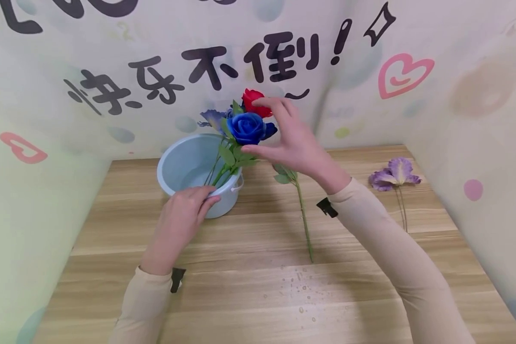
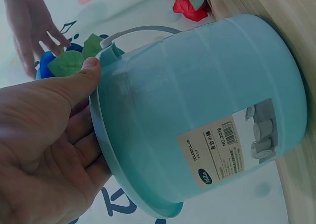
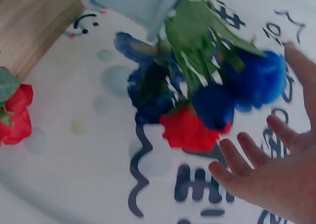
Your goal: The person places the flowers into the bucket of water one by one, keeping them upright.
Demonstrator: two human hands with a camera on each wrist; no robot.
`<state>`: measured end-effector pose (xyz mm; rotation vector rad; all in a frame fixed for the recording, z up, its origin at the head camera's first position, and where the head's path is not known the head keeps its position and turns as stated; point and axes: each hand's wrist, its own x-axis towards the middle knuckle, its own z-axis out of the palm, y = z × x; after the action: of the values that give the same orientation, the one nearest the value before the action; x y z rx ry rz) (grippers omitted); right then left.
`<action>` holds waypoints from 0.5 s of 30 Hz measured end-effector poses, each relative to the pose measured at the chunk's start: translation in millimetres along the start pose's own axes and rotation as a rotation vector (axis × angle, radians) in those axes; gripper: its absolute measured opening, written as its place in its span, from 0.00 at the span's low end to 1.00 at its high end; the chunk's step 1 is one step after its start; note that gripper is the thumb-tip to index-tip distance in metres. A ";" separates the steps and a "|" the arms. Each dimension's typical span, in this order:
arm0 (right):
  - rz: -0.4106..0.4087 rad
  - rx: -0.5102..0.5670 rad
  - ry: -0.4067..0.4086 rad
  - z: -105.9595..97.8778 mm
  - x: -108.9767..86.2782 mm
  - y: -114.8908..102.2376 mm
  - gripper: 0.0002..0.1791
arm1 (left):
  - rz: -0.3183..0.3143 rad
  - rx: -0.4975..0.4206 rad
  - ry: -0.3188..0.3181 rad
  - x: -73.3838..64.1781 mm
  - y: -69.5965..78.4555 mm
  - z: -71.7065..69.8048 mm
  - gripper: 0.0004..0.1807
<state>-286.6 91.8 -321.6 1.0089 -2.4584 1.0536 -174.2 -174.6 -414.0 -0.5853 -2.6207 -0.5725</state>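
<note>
A light-blue bucket (image 1: 189, 143) stands on the table, holding a bunch of flowers with green stems against its right rim. Its blooms are blue roses (image 1: 247, 128), a red rose (image 1: 251, 100) and a bluish-purple flower (image 1: 212, 118). My left hand (image 1: 182, 210) grips the bucket's near rim, thumb outside, as the left wrist view shows. Beside the blooms, my right hand (image 1: 294, 138) has its fingers spread and holds nothing. Another rose (image 1: 303, 210) lies on the table; the right hand covers its bloom in the head view, while the right wrist view shows a red bloom (image 3: 17, 115).
A purple flower (image 1: 395, 177) with thin stems lies at the table's right side. Water drops (image 1: 305, 286) spot the wooden table (image 1: 241, 286) near the front. A printed white backdrop (image 1: 284, 62) rises right behind the bucket, with side walls at left and right.
</note>
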 end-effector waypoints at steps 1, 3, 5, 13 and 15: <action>0.005 0.018 -0.005 -4.6 -0.7 2.1 0.49 | -0.001 0.000 -0.001 0.0 -0.4 -0.1 0.12; 0.058 0.059 -0.008 -13.4 -1.9 8.4 0.49 | -0.005 -0.001 -0.003 0.0 -1.1 -0.7 0.11; 0.119 0.110 0.008 -19.9 -2.6 18.7 0.47 | -0.011 0.001 -0.005 -0.2 -1.8 -1.3 0.11; 0.466 0.022 -0.033 -27.2 -16.4 100.3 0.55 | -0.020 0.035 -0.028 -0.1 -2.2 -4.6 0.11; 0.572 -0.086 -0.087 -30.8 -27.3 126.7 0.60 | -0.019 0.032 -0.027 -0.2 -2.6 -4.6 0.11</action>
<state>-356.0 189.4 -380.0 0.3252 -2.9187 1.0558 -174.0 -178.9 -411.0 -0.5633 -2.6584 -0.5314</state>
